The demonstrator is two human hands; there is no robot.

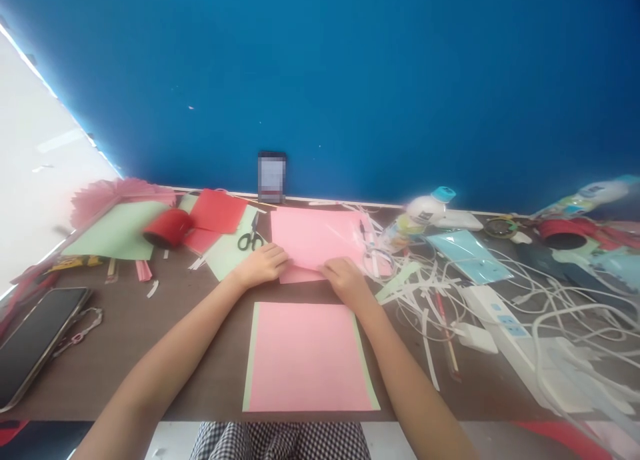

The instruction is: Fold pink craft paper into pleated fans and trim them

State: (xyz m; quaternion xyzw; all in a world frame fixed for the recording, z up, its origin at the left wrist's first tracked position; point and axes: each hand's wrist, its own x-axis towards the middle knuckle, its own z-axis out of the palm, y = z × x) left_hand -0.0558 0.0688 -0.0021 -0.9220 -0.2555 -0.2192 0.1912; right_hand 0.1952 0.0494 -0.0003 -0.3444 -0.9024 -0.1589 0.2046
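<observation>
Pink paper sheets [320,237] lie at the middle back of the table, their near edges overlapping unevenly. My left hand [265,263] is closed at the near left corner of the pink paper. At the near edge, my right hand [345,277] pinches the paper; its fingertips are partly hidden. Between my forearms rests a pink square sheet [306,357] with green strips along its left and right sides. Black-handled scissors [250,240] lie on green paper [220,257] just beyond my left hand.
At left are a phone [40,340], a red roll [167,229], red paper [217,211] and a pink paper fan [117,197]. Tangled white cables, a power strip [505,320], paper strips and a bottle [425,210] crowd the right. A second phone [273,177] leans against the blue wall.
</observation>
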